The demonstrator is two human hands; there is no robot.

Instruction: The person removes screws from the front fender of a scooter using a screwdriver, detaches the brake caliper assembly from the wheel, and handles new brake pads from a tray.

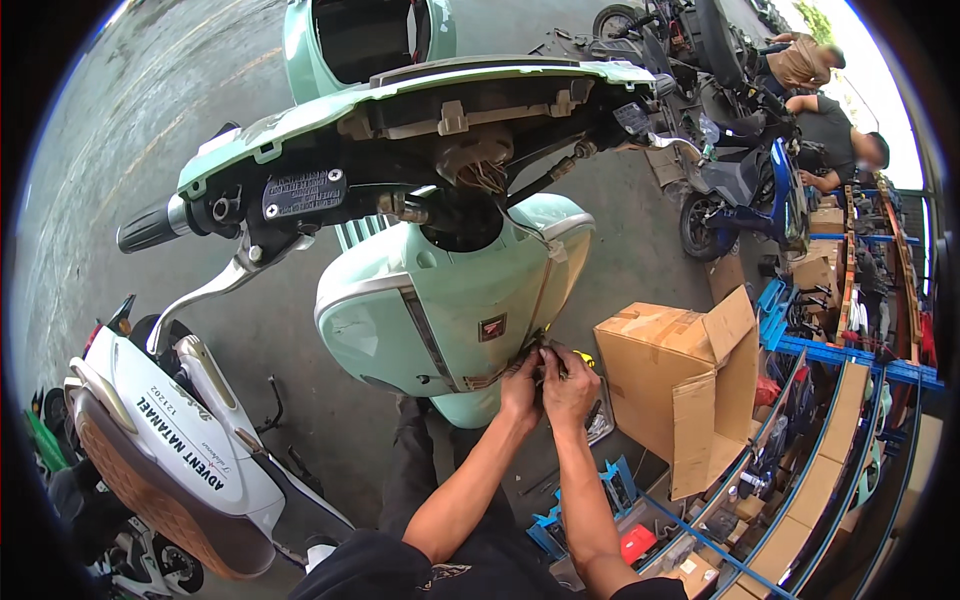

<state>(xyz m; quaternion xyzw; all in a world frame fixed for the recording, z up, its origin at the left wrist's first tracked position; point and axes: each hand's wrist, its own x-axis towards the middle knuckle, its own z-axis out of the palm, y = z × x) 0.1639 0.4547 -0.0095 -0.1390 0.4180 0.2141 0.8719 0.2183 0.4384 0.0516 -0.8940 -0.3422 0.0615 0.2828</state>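
Observation:
In front of me stands a mint-green scooter front panel [470, 270], below handlebars whose cover is off. My left hand [520, 388] is closed in a pinch at the panel's lower right edge. Close beside it, my right hand [568, 388] also has its fingers bent together at that edge. What the fingertips hold is too small and hidden to make out. A small yellow thing [585, 359] shows by the right fingers, its kind unclear. Above the hands hangs the handlebar with a black grip [150, 232], a silver brake lever [215, 285] and loose wires [482, 172].
An open cardboard box [655, 375] stands right of my hands, beside blue-framed shelves [850, 365] with parts. A white scooter body with a brown seat [180, 430] is at the left. Two people [835, 130] are among motorcycles at the far right. A metal tray [600, 420] lies beneath my right hand.

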